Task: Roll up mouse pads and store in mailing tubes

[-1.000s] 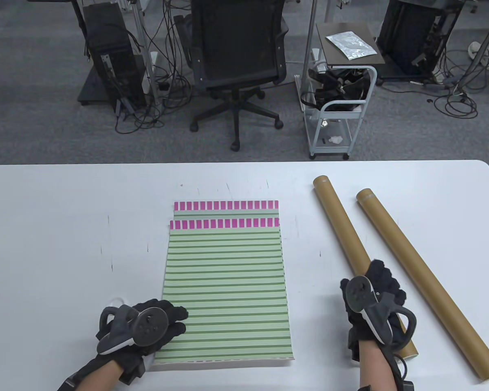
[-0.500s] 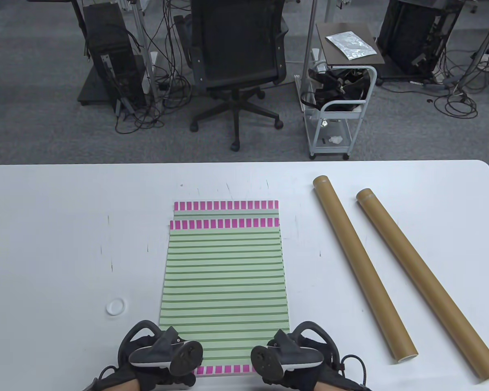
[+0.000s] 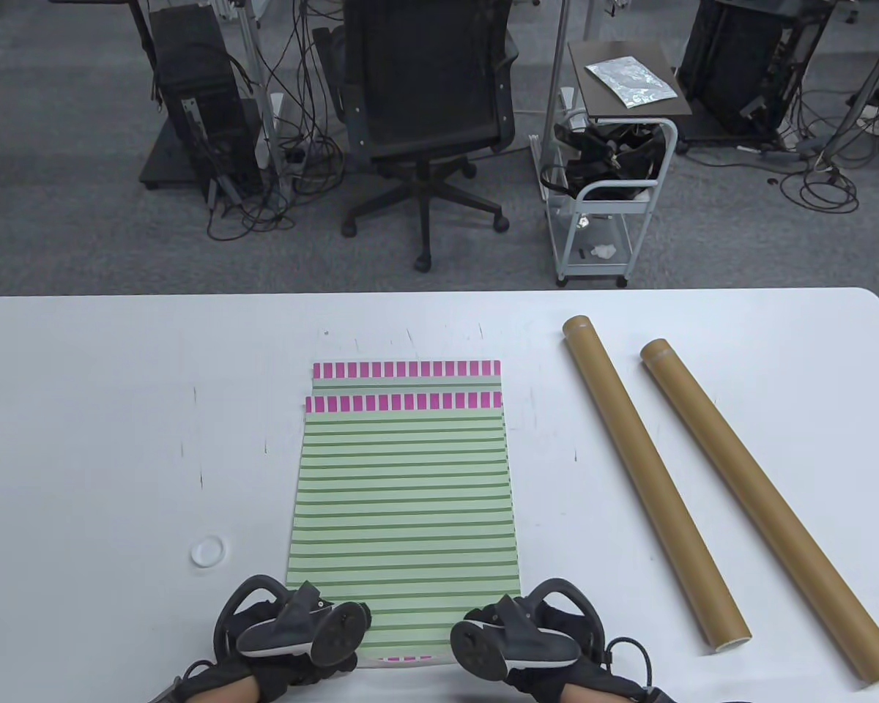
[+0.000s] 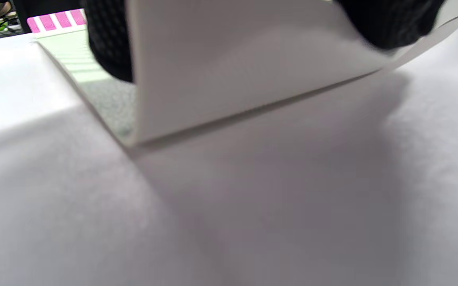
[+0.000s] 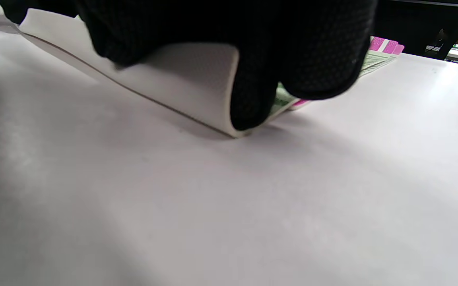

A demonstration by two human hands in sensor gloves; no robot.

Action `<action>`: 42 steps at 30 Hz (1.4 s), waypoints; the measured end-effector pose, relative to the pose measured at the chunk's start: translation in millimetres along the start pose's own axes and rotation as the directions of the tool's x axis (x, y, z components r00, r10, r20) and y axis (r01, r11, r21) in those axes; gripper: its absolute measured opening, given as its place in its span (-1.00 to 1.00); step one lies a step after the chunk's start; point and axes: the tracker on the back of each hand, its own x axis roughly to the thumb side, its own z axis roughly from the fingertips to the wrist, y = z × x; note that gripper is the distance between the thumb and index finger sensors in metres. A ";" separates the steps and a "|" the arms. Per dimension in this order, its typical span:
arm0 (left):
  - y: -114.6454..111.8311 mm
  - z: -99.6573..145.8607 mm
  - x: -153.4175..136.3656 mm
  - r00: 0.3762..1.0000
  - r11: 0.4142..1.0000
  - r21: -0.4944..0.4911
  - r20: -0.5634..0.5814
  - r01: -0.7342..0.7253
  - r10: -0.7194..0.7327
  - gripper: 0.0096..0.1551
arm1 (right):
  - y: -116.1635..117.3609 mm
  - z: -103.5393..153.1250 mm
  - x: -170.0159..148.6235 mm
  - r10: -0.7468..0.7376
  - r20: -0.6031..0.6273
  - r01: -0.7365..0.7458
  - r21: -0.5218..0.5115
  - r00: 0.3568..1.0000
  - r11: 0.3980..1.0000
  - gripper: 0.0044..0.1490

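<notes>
White cap lying loose on table, left of the pads. Left hand and right hand each pinching a near corner of top green-striped mouse pad, near edge curled up off the table, white underside showing, second pad peeking out at far end. Two brown mailing tubes lying side by side at right, apart from pads, untouched.

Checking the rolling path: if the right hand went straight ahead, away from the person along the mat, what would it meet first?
Only the green striped mouse pad whose near edge the right hand grips. The brown cardboard mailing tubes lie off to its right, apparently outside that line.
</notes>
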 end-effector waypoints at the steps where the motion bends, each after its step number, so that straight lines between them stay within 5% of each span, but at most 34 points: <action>1: 0.0 -0.9 1.3 1.000 1.000 -0.004 0.000 0.013 -0.013 -0.14 | 0.8 0.3 1.7 0.014 0.007 -0.014 -0.002 1.000 1.000 -0.46; 11: -1.9 -4.7 4.9 0.999 0.998 -0.035 -0.020 0.050 -0.051 -0.11 | 15.1 3.5 29.4 0.227 0.205 -0.241 0.045 0.952 0.969 0.02; 14: -3.0 -2.0 10.1 0.998 0.997 -0.022 0.009 0.067 -0.067 -0.22 | 16.1 2.7 29.9 0.257 0.204 -0.274 0.063 0.945 0.960 -0.05; 19: -0.2 9.8 48.4 0.923 0.928 0.116 0.121 0.353 -0.366 -0.05 | 13.1 -2.0 21.1 0.117 0.161 -0.130 0.076 0.980 0.989 -0.12; 24: 4.2 16.9 59.3 0.901 0.892 0.236 0.110 0.386 -0.419 -0.30 | 11.6 -5.7 16.2 0.048 0.147 -0.059 0.074 0.988 0.996 -0.16; 27: 7.3 18.3 64.8 0.894 0.886 0.235 0.115 0.399 -0.433 -0.49 | 9.3 -5.9 15.7 0.034 0.145 -0.043 0.058 0.989 0.997 -0.19; 31: 8.6 16.9 79.3 0.861 0.865 0.166 0.122 0.473 -0.494 -0.50 | 6.1 -1.9 22.1 0.135 0.141 -0.134 -0.017 0.981 0.991 -0.21; 39: 9.0 10.6 56.8 0.960 0.962 0.153 0.133 0.224 -0.245 -0.46 | 8.3 0.0 24.1 0.156 0.151 -0.152 -0.036 0.976 0.988 -0.39; 42: 7.3 9.1 49.6 0.977 0.973 0.174 0.123 0.153 -0.175 -0.48 | 8.3 -3.3 14.6 0.031 0.150 -0.034 0.017 0.988 0.999 -0.40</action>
